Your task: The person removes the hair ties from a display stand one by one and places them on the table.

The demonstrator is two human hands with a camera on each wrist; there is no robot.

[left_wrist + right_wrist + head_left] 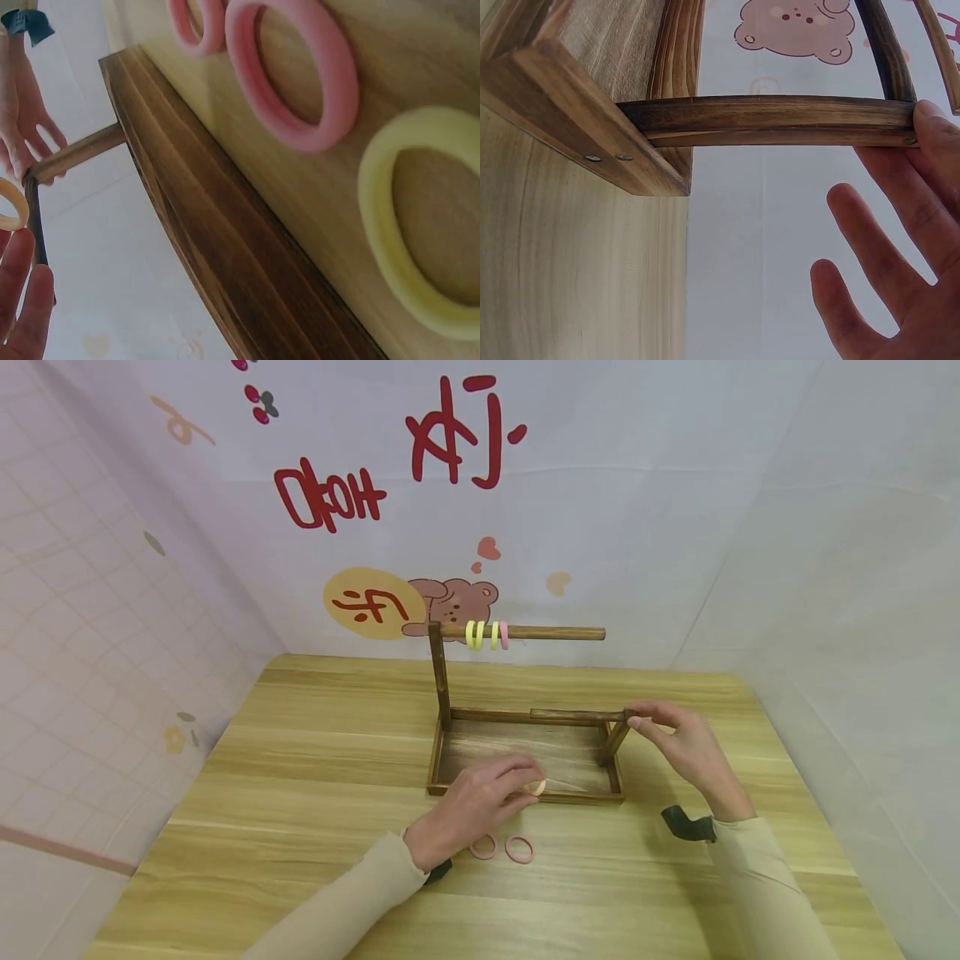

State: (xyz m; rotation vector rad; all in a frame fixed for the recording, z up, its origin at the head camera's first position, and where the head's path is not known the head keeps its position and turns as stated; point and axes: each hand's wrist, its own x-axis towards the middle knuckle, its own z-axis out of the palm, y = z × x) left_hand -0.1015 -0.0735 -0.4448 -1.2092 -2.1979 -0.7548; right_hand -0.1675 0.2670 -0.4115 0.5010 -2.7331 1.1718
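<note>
My left hand pinches a pale orange ring over the front of a wooden rack's tray base. At the right, my right hand holds the top of the rack's short post between thumb and forefinger; its other fingers are spread in the right wrist view. From that post a lower bar points left. Three yellow rings and one pink ring hang on the upper bar. Two pink rings lie before the tray, and a yellow ring shows nearby in the left wrist view.
The rack's tall post rises at the tray's left end. A wood-grain table carries everything. Printed cloth stands behind and along both sides. A black wrist mount sticks out beside the right sleeve.
</note>
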